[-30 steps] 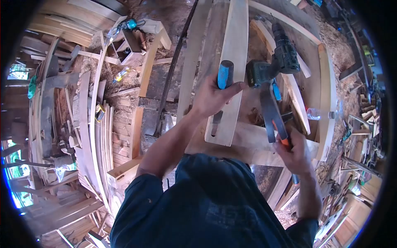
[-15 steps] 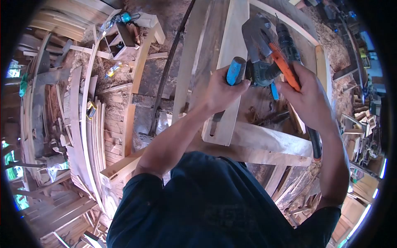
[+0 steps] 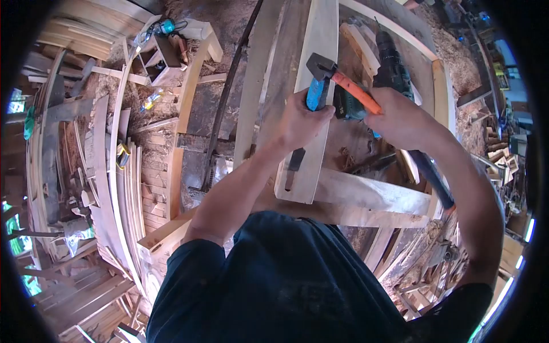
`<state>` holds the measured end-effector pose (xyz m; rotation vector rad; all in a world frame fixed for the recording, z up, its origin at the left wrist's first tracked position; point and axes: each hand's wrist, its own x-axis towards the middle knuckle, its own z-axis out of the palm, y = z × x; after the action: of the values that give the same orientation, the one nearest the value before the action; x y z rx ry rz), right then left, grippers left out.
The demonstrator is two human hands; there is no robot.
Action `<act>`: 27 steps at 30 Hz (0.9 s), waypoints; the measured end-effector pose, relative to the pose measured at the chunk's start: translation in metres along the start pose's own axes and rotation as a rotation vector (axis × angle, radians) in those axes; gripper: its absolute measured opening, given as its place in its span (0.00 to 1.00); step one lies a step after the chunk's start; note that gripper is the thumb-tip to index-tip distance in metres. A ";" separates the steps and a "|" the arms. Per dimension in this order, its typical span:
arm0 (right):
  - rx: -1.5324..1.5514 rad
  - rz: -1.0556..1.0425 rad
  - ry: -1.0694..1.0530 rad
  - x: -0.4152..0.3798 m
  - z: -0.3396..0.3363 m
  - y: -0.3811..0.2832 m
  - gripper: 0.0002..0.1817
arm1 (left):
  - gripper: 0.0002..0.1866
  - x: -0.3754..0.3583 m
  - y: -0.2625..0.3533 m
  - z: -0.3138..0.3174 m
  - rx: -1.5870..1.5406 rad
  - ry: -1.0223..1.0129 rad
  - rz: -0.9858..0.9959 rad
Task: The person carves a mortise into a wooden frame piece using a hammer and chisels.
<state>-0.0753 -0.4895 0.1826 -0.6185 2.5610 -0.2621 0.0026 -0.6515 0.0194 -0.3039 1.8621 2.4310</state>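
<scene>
My left hand [image 3: 300,124] is wrapped round the blue handle of a chisel [image 3: 315,95]. Below the fist, its dark blade [image 3: 295,160] reaches down to a narrow slot [image 3: 289,180] near the end of a pale wooden board [image 3: 311,163]. My right hand [image 3: 400,117] grips a hammer [image 3: 355,92] by its orange handle. In this view the dark hammer head [image 3: 321,66] is right at the top of the chisel handle. A cordless drill [image 3: 390,60] lies just beyond my right hand, partly hidden by it.
A wooden crosspiece [image 3: 372,191] runs under the board's near end. On the left, long planks [image 3: 106,154] lie in stacks, with a teal power tool [image 3: 167,26] farther back. Wood shavings [image 3: 160,131] cover much of the floor. A long dark bar [image 3: 229,86] lies left of the board.
The hammer has swung down and left, its head now at the top of the chisel handle. My right hand has moved slightly left; my left hand shifted slightly with the chisel.
</scene>
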 end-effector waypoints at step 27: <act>0.446 0.118 0.085 -0.010 -0.008 -0.002 0.15 | 0.16 0.025 -0.043 -0.021 -0.101 0.172 -0.251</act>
<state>-0.0711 -0.4858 0.1945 -0.2921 2.4853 -0.8035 -0.0121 -0.6621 -0.0311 -0.7271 1.6449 2.3942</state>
